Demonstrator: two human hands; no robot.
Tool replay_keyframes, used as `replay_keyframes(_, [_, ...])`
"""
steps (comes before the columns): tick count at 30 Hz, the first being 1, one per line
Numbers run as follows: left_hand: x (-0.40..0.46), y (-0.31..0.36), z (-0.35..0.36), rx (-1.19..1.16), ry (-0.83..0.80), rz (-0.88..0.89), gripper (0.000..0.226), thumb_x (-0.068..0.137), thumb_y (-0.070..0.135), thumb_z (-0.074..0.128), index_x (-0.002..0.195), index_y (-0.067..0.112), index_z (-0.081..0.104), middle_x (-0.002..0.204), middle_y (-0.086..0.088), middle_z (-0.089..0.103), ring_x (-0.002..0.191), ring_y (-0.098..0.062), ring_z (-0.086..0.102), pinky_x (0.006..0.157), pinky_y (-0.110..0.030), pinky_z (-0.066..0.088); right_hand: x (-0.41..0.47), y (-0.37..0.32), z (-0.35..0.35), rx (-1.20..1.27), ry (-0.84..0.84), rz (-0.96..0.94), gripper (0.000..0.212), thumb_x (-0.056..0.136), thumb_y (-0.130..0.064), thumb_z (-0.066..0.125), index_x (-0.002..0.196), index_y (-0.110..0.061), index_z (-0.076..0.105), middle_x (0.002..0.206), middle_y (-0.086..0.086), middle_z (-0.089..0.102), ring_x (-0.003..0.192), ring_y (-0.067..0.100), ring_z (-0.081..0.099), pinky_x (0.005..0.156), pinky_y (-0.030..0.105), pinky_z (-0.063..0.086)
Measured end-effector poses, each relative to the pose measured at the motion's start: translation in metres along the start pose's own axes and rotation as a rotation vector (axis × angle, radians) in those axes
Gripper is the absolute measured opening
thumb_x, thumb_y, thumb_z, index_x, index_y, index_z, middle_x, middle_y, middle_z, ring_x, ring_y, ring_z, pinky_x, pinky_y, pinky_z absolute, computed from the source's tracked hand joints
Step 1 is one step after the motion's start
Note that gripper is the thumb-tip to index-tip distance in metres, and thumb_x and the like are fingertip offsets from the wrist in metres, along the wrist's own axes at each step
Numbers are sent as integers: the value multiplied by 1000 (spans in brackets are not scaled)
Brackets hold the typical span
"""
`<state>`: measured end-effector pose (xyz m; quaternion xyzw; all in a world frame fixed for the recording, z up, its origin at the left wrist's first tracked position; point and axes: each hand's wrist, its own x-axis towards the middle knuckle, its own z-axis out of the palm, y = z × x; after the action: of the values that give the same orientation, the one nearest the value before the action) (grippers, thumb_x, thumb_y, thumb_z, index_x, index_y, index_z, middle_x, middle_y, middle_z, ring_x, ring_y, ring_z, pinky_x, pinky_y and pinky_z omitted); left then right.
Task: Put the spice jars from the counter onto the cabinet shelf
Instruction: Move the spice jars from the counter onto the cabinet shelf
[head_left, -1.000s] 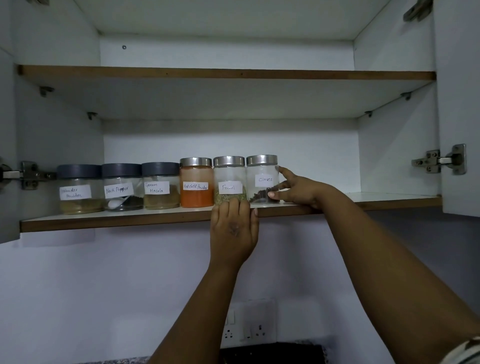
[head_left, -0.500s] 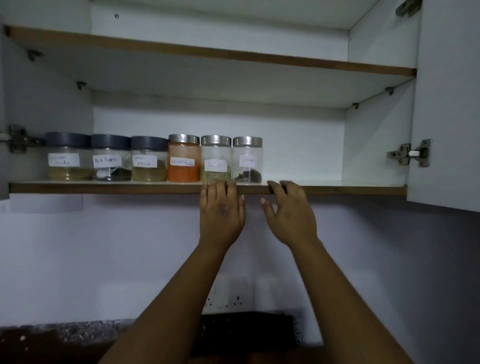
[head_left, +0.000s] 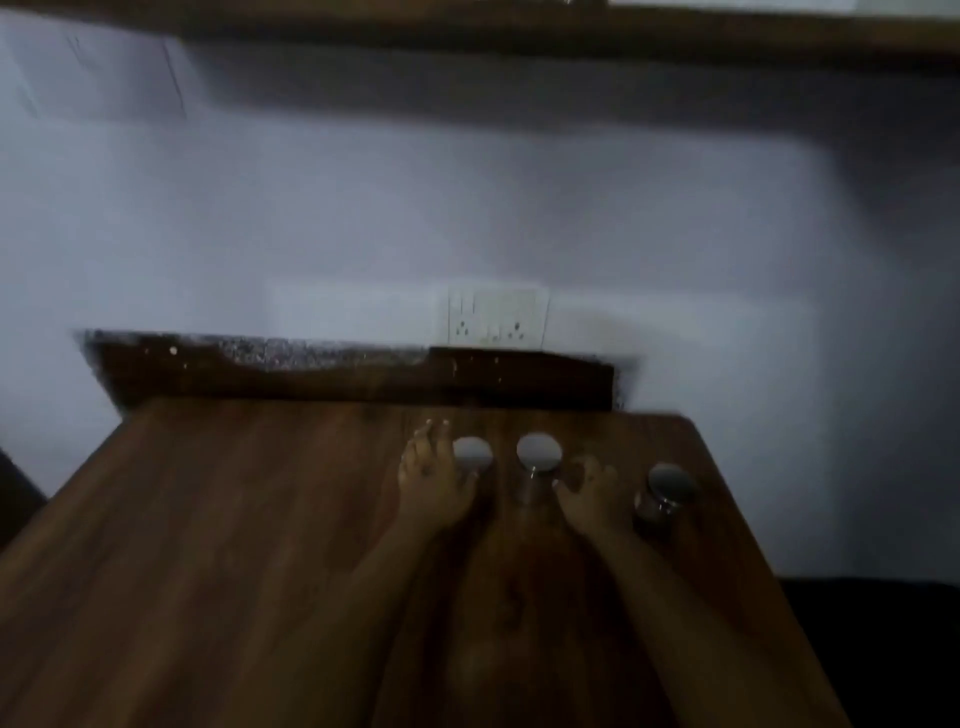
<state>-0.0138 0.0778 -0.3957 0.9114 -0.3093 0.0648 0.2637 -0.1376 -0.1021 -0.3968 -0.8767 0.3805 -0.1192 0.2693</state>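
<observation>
The view is blurred. Three glass spice jars with silver lids stand in a row near the far edge of the wooden counter (head_left: 260, 545): a left jar (head_left: 472, 452), a middle jar (head_left: 539, 452) and a right jar (head_left: 667, 491). My left hand (head_left: 434, 480) lies with fingers apart against the left side of the left jar. My right hand (head_left: 592, 493) sits between the middle and right jars, its thumb toward the middle jar. Neither hand has lifted a jar. The brown edge of the cabinet shelf (head_left: 519, 31) runs along the top.
A white wall socket (head_left: 496, 317) sits on the wall behind the counter. A dark speckled stone ledge (head_left: 311, 358) runs behind the wooden top. The counter's right edge drops off just past the right jar.
The view has swung down from the cabinet shelf to the counter. Both hands have left the shelf edge and come down beside the jars on the counter.
</observation>
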Motion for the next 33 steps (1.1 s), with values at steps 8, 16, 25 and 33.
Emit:
replay_keyframes(8, [-9,-56,41,-95,-191,-132,90,88,43,58,154,12,4,159,-15,9,145,-36,14,111,-51,26,-2,-25,66,-23,-163,-125,71,82,-46,70,141,-20,40,146,13,33,133,32,37,104,44,41])
replay_keyframes(16, [-10,-94,66,-255,-358,-176,89,87,50,55,153,25,1,160,-7,8,146,-31,10,113,-47,21,49,-97,100,-151,-181,-311,80,80,-55,69,143,-20,35,147,11,30,131,29,38,102,42,43])
replay_keyframes(25, [39,-128,43,-837,-365,-515,66,87,46,62,144,26,36,146,-4,43,117,-13,51,83,-28,50,94,-97,66,190,-369,-232,73,70,-23,85,131,-23,47,134,3,47,119,21,48,91,35,51])
replay_keyframes(33, [40,-71,14,-2010,-623,-601,75,75,39,73,140,15,43,133,-21,52,107,-31,61,81,-33,57,110,-89,10,771,-627,-290,82,60,-32,91,132,-39,52,134,-7,58,123,14,57,95,37,52])
